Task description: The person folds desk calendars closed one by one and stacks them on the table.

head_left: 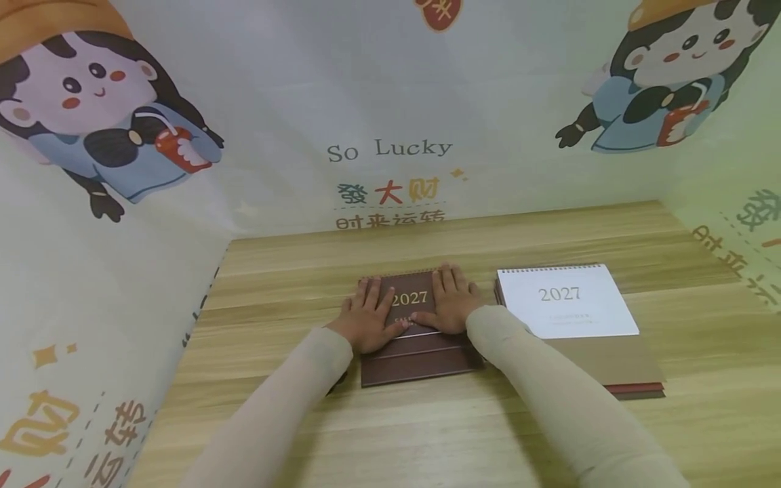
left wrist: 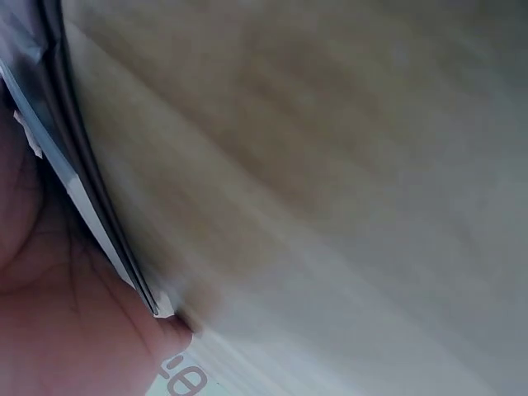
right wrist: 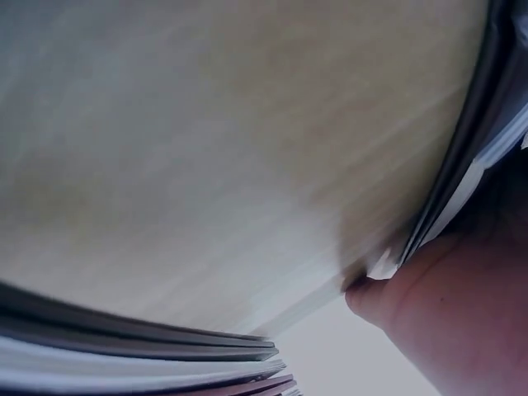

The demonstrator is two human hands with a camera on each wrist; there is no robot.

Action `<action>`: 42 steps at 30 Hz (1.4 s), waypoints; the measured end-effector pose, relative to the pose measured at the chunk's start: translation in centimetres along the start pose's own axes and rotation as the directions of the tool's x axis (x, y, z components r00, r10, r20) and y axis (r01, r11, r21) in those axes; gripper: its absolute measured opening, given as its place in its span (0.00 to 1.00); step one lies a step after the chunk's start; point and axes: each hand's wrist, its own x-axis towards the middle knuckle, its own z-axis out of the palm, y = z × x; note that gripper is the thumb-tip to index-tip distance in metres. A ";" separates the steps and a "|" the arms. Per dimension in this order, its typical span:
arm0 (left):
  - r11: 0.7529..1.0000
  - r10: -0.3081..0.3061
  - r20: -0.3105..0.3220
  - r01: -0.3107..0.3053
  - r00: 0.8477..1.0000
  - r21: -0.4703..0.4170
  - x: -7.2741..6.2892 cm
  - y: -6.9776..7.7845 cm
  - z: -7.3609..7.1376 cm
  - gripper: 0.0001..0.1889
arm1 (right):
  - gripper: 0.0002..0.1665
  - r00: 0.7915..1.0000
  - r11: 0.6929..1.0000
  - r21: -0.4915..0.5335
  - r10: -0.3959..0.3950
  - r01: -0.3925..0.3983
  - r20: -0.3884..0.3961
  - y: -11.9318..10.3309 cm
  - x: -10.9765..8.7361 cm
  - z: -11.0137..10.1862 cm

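A dark brown desk calendar [head_left: 421,366] with gold "2027" lettering lies on the table in the head view, its spiral binding at the far edge. Across its left side rests my left hand [head_left: 365,318], fingers straight and pointing away from me. My right hand [head_left: 454,305] lies the same way over the right side. Both thumbs point inward below the printed year. From the left wrist, the stacked page edges [left wrist: 103,219] show beside the palm. The right wrist view has the calendar's side [right wrist: 458,177] against that hand.
Right of my right hand lies a pile of calendars topped by a white "2027" one [head_left: 567,305], with brown and red edges below. My right sleeve overlaps its near left corner. Printed cloth walls [head_left: 390,102] enclose the wooden table [head_left: 293,264] at the back and sides.
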 end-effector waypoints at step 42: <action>0.956 -0.215 -0.330 0.128 0.919 -0.266 -2.3 -2.0 -0.6 0.23 | 0.23 0.964 0.903 0.415 0.200 -0.112 -0.175 1.9 -2.0 -2.6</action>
